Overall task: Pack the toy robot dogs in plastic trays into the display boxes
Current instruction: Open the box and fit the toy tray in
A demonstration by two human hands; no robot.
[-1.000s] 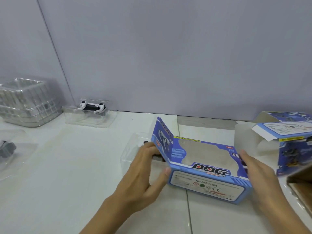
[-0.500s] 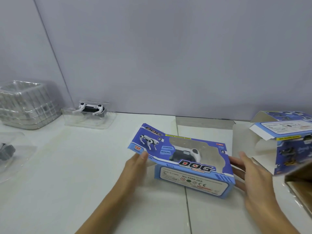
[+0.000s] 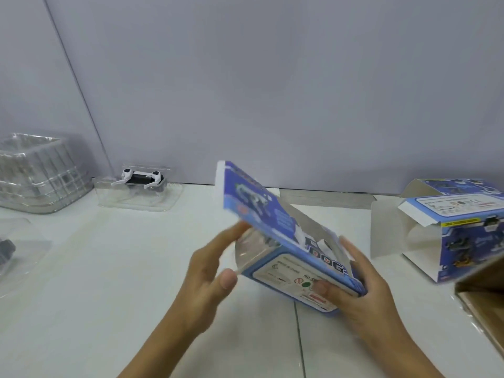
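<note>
Display box (image 3: 297, 257), blue windowed card, sits tilted between our hands above the white table (image 3: 109, 282), its left end open with the clear tray showing inside. Our right hand (image 3: 362, 293) grips the right end, thumb on the label; our left hand (image 3: 210, 271), fingers straight, presses at the open end. We judge it light and crushable, best held by its corners. Farther right lies a second open box (image 3: 458, 227); farther left, a trayed robot dog (image 3: 141, 178) and stacked empty trays (image 3: 38, 173).

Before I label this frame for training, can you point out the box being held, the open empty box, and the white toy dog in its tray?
held display box (image 3: 275, 222): head view, blue top panel.
open display box (image 3: 463, 211): head view, top face.
white toy dog (image 3: 142, 178): head view, dark body.
</note>
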